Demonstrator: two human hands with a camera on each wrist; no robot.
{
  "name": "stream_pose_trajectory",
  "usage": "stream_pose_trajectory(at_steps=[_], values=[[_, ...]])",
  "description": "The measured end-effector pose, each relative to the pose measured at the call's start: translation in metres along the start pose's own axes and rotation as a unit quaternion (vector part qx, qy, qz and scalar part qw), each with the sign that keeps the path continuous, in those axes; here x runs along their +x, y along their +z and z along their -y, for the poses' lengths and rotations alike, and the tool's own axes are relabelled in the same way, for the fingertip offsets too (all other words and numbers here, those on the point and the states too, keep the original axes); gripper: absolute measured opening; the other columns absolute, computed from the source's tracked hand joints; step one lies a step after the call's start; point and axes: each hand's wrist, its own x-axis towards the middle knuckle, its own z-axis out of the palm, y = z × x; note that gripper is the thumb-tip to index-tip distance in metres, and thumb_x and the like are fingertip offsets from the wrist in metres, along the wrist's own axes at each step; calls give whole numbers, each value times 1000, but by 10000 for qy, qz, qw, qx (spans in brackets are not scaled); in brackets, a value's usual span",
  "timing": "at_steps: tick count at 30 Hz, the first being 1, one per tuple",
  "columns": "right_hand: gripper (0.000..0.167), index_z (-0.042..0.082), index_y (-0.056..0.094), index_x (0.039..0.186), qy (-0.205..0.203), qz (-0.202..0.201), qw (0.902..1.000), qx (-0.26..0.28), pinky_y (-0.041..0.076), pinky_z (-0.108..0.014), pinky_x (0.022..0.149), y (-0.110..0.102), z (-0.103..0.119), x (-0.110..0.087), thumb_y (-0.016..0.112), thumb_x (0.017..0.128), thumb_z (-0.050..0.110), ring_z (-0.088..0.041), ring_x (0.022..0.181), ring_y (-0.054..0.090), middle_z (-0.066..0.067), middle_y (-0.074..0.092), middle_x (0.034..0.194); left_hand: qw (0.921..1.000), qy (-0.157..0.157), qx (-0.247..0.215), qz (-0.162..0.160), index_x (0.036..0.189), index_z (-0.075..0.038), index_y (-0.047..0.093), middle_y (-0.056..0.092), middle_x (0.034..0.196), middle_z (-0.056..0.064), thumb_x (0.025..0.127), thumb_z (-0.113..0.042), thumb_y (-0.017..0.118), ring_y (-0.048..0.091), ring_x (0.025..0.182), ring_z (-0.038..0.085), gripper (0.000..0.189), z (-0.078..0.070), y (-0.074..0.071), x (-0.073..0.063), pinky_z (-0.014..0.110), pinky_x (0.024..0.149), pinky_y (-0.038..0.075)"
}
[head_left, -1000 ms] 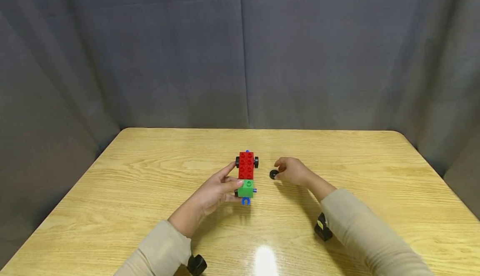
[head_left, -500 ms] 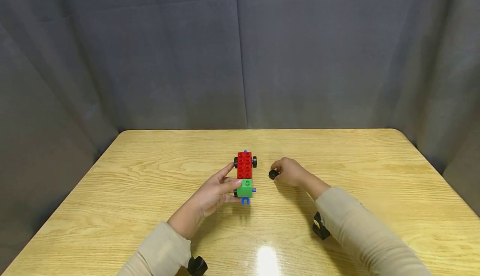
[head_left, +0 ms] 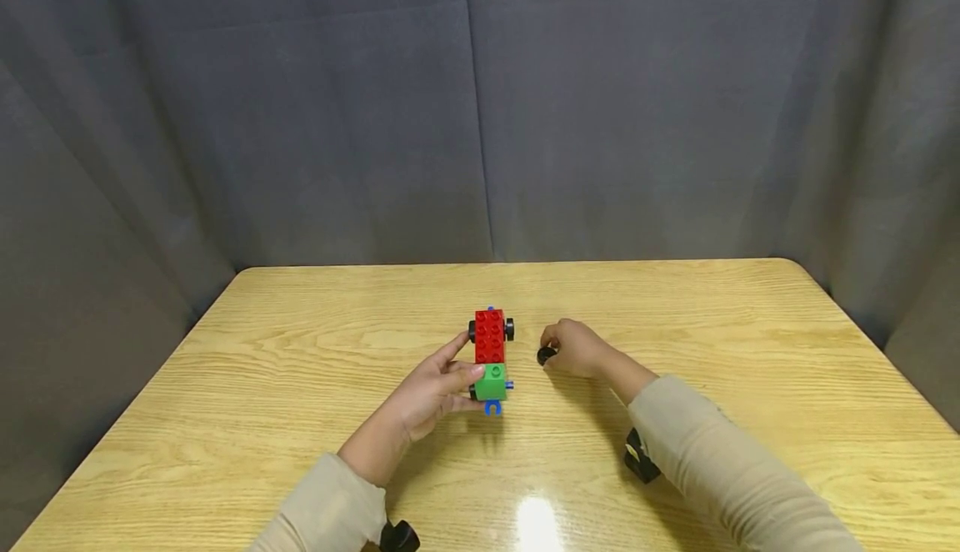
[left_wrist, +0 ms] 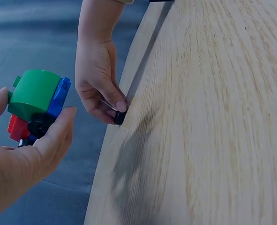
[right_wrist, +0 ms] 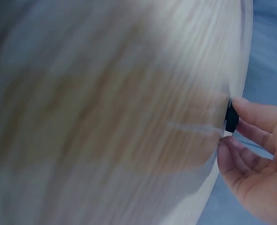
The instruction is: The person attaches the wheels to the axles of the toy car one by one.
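Note:
My left hand (head_left: 426,389) grips a toy car by its near end, thumb against the green block (head_left: 491,383). A red studded block (head_left: 489,337) forms the car's far part, with a black wheel on either side. Blue parts (left_wrist: 59,97) show along the underside in the left wrist view. On the near right, a bare blue axle end (head_left: 510,385) sticks out. To the right of the car, my right hand (head_left: 577,350) pinches a loose black wheel (head_left: 545,357) at the tabletop. The right wrist view has this wheel (right_wrist: 231,118) edge-on between thumb and fingers.
The wooden table (head_left: 337,310) lies under both hands, its far edge against a grey curtain (head_left: 360,135). Black camera mounts (head_left: 641,457) hang under the wrists, close to the tabletop.
The right fingers have closed on the loose wheel, which has gone from lying flat to tilted. The left hand and the car stay nearly in place; the head view has shifted slightly.

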Motion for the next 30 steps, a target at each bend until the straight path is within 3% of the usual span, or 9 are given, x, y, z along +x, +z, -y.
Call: stream_pose_trajectory(at_steps=[5, 15, 23, 30], values=[[24, -2, 60, 92, -28, -37, 9995, -319, 44, -37, 72, -4, 3, 1, 68, 70, 4, -26, 81, 53, -12, 55, 85, 10000, 31, 29, -31, 140, -12, 6, 46, 98, 15, 86, -12, 54, 56, 83, 19, 72, -2, 1, 2, 42, 78, 44], [22, -2, 57, 88, -59, -85, 9999, -53, 44, -37, 69, -7, -3, -9, 68, 72, 8, -26, 81, 54, -12, 57, 85, 9999, -6, 4, -107, 139, -9, 3, 43, 106, 20, 86, -10, 52, 55, 87, 21, 72, -9, 0, -4, 42, 79, 43], [36, -7, 53, 108, -92, -60, 9987, 494, 45, -37, 68, -16, 1, -22, 63, 77, 8, -26, 83, 53, -14, 55, 89, 9997, 74, 64, -225, 139, -7, 4, 43, 105, 19, 86, -8, 51, 55, 85, 19, 71, -17, -3, -8, 45, 82, 41], [27, -5, 55, 103, -250, -66, 9940, 1067, 46, -33, 68, -12, 9, -32, 60, 78, 4, -21, 81, 54, -7, 56, 86, 9996, 112, -15, -243, 139, -10, 5, 44, 101, 16, 86, -7, 52, 54, 85, 20, 71, -17, 2, -8, 44, 81, 42]])
